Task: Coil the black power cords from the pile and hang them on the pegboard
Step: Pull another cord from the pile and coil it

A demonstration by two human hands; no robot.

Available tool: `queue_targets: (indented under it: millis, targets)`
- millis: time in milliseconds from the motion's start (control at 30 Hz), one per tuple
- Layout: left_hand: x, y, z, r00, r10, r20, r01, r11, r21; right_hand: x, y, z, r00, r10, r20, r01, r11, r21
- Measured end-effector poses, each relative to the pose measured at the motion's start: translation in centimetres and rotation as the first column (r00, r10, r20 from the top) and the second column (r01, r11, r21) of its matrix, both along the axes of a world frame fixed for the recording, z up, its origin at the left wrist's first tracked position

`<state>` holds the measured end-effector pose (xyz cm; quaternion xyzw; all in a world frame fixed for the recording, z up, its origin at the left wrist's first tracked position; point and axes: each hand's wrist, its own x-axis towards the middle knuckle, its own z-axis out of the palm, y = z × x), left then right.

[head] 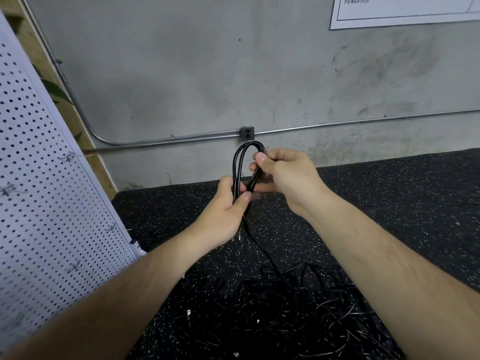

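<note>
A black power cord [237, 162] is looped into a narrow upright coil in front of me. My left hand [227, 214] grips the bottom of the loop, and the plug's metal prongs stick out below the palm. My right hand [283, 175] pinches the right strand of the loop near its top. The cord's free length trails down to a tangled pile of black cords [298, 310] on the floor. A white pegboard [39, 193] with a few wire hooks leans at the left.
Speckled black rubber flooring [389, 203] runs to a grey concrete wall with a metal conduit and a grey outlet box [246, 133]. A white poster [405, 9] hangs at the top right. A loose plug [188, 312] lies beside the pile.
</note>
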<state>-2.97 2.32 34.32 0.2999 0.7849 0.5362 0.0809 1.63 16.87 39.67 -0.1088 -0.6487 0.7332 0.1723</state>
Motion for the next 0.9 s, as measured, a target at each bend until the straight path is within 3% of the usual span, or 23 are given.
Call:
queue_targets:
  millis: [133, 200, 267, 333, 400, 533, 700, 900]
  targets:
    - [0.6, 0.1, 0.4, 0.987, -0.096, 0.127, 0.078, 0.987, 0.140, -0.2, 0.1, -0.4, 1.000, -0.008, -0.012, 0.008, 1.000, 0.013]
    - [0.0, 0.0, 0.7, 0.992, -0.035, 0.120, 0.011, 0.980, 0.197, -0.2, 0.0, -1.2, 0.999, 0.034, -0.018, -0.031, 0.982, 0.186]
    - [-1.0, -0.4, 1.2, 0.990, 0.025, 0.135, -0.064, 0.956, 0.286, 0.3, -0.3, -2.1, 0.985, 0.119, 0.123, -0.162, 0.879, 0.449]
    - [-2.1, -1.1, 1.6, 0.981, 0.071, 0.182, -0.136, 0.919, 0.370, 0.9, -0.3, -3.1, 0.919, 0.222, 0.325, -0.377, 0.736, 0.562]
    - [-2.8, -1.6, 1.8, 0.969, 0.089, 0.229, -0.183, 0.883, 0.433, 1.4, -0.2, -3.9, 0.831, 0.316, 0.458, -0.537, 0.671, 0.512]
    - [-3.7, -2.2, 2.3, 0.954, 0.121, 0.275, -0.252, 0.820, 0.515, 2.1, -0.8, -6.3, 0.715, 0.364, 0.596, -0.668, 0.607, 0.430]
    - [-3.8, -2.0, 2.1, 0.939, 0.108, 0.327, -0.282, 0.787, 0.549, 2.7, -3.6, -8.5, 0.674, 0.464, 0.575, -0.703, 0.640, 0.309]
    - [-3.3, -1.7, 2.2, 0.904, 0.005, 0.428, -0.289, 0.746, 0.600, 1.8, -7.1, -10.1, 0.886, 0.234, 0.399, -0.413, 0.791, 0.452]
